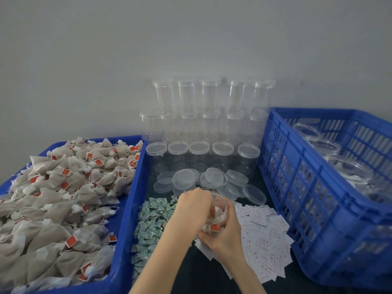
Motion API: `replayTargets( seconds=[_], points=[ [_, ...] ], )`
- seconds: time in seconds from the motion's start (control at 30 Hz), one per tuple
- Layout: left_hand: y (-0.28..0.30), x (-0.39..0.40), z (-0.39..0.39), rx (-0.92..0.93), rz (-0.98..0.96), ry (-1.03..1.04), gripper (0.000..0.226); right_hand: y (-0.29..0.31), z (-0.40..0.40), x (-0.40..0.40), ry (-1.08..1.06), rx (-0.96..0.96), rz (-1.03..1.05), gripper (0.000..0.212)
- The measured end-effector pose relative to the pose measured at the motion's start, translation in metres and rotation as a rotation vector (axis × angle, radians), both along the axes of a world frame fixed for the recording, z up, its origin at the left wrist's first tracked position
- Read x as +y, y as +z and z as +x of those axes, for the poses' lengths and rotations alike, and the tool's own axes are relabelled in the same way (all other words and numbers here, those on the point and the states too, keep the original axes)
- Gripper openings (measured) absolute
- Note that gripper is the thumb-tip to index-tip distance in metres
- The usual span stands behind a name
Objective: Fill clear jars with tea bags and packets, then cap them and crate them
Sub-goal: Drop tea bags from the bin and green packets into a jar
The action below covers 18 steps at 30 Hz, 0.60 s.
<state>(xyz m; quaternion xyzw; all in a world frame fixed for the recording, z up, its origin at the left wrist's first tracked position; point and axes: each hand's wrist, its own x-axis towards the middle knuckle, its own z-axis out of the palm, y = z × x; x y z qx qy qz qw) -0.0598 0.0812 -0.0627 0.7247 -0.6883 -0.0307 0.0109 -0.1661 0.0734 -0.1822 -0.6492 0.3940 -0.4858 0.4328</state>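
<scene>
Tea bag tray (129, 209): blue, far left, heaped with grey tea bags (63, 187) bearing red tags; it lies left of both hands.
Green packets (150, 223): loose pile just left of the hands, nearer the left hand.
Left hand (194, 201): fingers curled down at the jar's mouth, apparently pushing tea bags in; whether it pinches one cannot be told.
Jar (218, 213): clear, partly filled, tilted, its long axis running from the right palm up and away, mouth toward the left hand.
Right hand (224, 232): wrapped round the jar's lower body, gripping it.
Lids (214, 179): loose clear pile just beyond the hands; judged the next reach once filling ends.
White packets (263, 232): spread to the right, nearer the right hand.
Crate (297, 177): blue, far right, holding capped jars; the right hand is nearer it.
</scene>
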Motion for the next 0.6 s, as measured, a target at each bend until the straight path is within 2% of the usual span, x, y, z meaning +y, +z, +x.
replayTargets(
  seconds=[0.13,0.3,0.37,0.43,0.6],
  points=[
    [0.0,-0.004,-0.004,0.029,-0.13,0.017,0.028,0.002,-0.009,-0.003,0.006,-0.056,0.013,0.095],
    [0.003,-0.012,0.002,0.241,-0.434,0.173,0.02,0.005,-0.031,-0.01,-0.049,-0.105,0.014,0.093],
    [-0.005,-0.015,0.003,0.205,-0.386,0.224,0.02,0.007,-0.044,-0.017,-0.092,-0.125,0.022,0.094],
    [-0.022,-0.018,-0.003,0.192,-0.255,0.181,0.023,0.012,-0.055,-0.023,-0.136,-0.123,0.017,0.094],
    [-0.074,-0.029,-0.035,0.361,-0.051,0.016,0.019,0.021,-0.078,-0.038,-0.232,-0.127,-0.048,0.096]
  ],
)
